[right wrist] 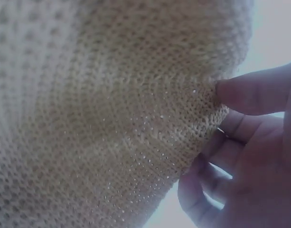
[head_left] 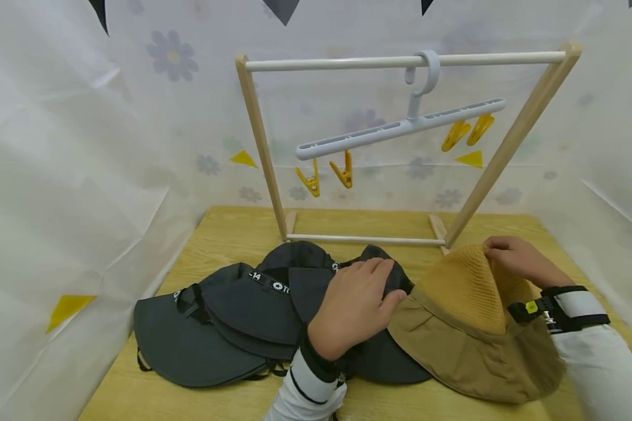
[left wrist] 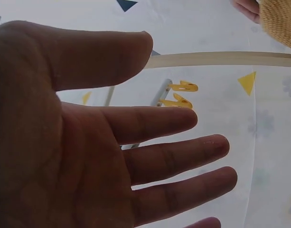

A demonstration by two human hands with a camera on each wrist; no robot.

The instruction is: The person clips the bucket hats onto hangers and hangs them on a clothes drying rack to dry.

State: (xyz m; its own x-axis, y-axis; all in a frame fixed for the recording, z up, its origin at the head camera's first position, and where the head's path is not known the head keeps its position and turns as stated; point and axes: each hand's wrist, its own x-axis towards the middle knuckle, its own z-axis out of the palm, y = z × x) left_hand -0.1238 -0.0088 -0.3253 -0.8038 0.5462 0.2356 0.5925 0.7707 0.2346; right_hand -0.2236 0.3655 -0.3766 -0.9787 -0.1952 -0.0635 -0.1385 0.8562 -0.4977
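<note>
Right hand (head_left: 524, 261) pinches tan hat (head_left: 455, 286); left hand (head_left: 350, 307) outstretched.

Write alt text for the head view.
A person's right hand pinches the yellow knitted crown of a brown fabric hat; the open left hand is in front of dark grey fabric hats on a wooden table. Behind, a white plastic hanger with four yellow clips hangs on a wood-framed rack.

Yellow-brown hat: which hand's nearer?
Right. The right hand pinches the yellow-brown hat at its knit top; the left hand is apart from it, leftward, over the dark hats.
</note>
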